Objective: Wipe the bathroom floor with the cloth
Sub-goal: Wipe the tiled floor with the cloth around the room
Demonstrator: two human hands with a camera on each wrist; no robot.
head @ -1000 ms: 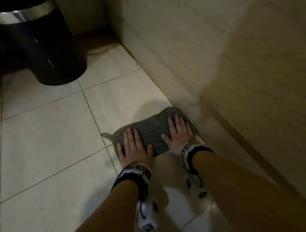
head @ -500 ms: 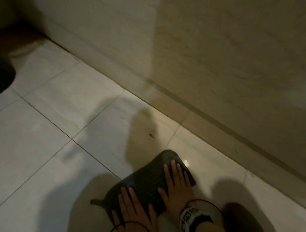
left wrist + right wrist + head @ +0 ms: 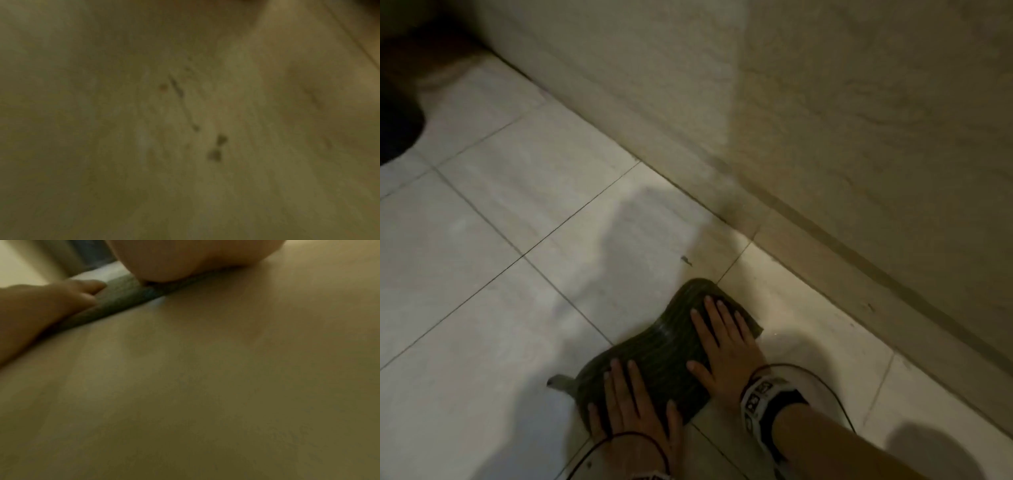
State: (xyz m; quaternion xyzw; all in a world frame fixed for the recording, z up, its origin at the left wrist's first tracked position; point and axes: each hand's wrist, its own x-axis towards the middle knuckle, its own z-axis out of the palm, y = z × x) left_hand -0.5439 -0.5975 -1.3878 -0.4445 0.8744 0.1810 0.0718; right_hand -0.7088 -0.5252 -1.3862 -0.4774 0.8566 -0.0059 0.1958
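A dark grey-green striped cloth (image 3: 661,356) lies flat on the pale tiled floor (image 3: 493,260) at the bottom centre of the head view. My left hand (image 3: 633,407) presses its near left part, fingers straight and spread. My right hand (image 3: 726,339) presses its far right part the same way. In the right wrist view the heel of that palm (image 3: 195,259) sits on the cloth's edge (image 3: 127,290). The left wrist view shows only blurred floor with a few dark specks (image 3: 216,151); no hand appears there.
A beige wall (image 3: 825,137) with a skirting strip (image 3: 808,253) runs diagonally to the right of the cloth. A small dark speck (image 3: 686,260) lies just beyond the cloth. A black bin's edge (image 3: 393,126) shows at far left.
Both hands have slid the cloth along the floor, away from the bin and off the wall base. The view has swung right, so the bin is nearly out of sight.
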